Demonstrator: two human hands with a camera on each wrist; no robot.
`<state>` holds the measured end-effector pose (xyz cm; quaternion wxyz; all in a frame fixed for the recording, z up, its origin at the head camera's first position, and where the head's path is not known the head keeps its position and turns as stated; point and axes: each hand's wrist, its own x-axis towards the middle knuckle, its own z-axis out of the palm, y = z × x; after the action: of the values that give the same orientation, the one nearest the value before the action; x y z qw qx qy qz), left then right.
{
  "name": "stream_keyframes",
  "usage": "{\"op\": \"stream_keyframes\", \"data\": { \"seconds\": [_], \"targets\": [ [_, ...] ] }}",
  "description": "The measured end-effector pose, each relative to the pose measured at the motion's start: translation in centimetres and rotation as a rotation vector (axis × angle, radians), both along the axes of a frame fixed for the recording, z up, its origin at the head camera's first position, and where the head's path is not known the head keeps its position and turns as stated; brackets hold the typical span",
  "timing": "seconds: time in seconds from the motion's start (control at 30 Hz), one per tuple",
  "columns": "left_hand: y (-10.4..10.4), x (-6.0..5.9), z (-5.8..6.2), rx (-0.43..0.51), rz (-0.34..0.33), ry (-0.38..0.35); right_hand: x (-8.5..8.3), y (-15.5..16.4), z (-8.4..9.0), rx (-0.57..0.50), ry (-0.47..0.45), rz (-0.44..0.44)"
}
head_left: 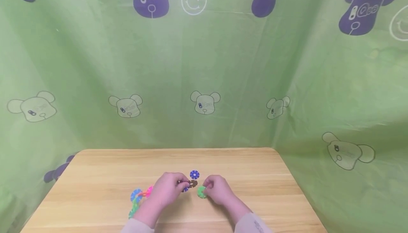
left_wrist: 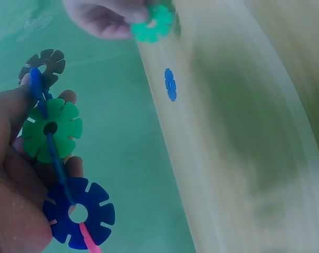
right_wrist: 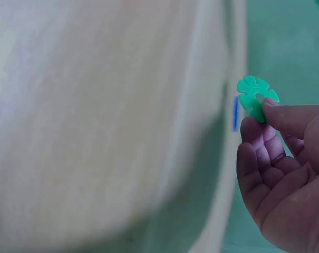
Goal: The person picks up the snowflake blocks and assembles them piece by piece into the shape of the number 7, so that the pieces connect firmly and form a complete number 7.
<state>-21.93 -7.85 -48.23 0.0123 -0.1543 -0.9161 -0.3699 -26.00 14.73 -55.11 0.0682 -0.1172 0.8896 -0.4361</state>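
My left hand [head_left: 168, 189] grips a chain of interlocked notched plastic discs. At the chain's end, beyond the fingertips, is a brown disc [head_left: 193, 183]. In the left wrist view, a green disc [left_wrist: 52, 130] and a dark blue disc [left_wrist: 79, 213] of the chain lie along the palm, with an edge-on blue disc [left_wrist: 56, 163] joining them. Between thumb and fingers, my right hand [head_left: 220, 190] pinches a separate light green notched disc [right_wrist: 257, 97], close to the right of the brown one. A loose blue disc [head_left: 194, 174] lies on the table just beyond both hands.
More of the chain shows left of my left forearm, with a light blue disc [head_left: 136, 194], a pink disc [head_left: 149, 191] and a green disc [head_left: 132, 212]. The wooden table [head_left: 255, 176] is bordered by a green printed curtain [head_left: 236, 66] at the back and sides.
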Motion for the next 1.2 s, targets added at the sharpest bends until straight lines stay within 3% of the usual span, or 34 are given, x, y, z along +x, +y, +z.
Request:
{"op": "stream_keyframes", "data": {
  "seconds": [0.57, 0.77, 0.93, 1.0, 1.2],
  "targets": [
    [-0.1, 0.1, -0.1, 0.011, 0.011, -0.028, 1.9, 1.0, 6.7, -0.346, -0.027, 0.025],
    [0.0, 0.1, -0.1, 0.02, 0.008, -0.026, 1.9, 0.9, 7.0, -0.393, -0.079, 0.008],
    [0.0, 0.0, -0.2, 0.022, 0.009, -0.031, 3.0, 0.4, 8.9, -0.396, -0.082, 0.008],
    [0.1, 0.0, -0.2, 0.022, 0.007, -0.025, 3.1, 0.4, 9.2, -0.4, -0.088, 0.013],
    [0.3, 0.1, 0.1, 0.025, 0.001, -0.009, 1.8, 0.8, 6.9, -0.404, -0.106, 0.018]
  ]
}}
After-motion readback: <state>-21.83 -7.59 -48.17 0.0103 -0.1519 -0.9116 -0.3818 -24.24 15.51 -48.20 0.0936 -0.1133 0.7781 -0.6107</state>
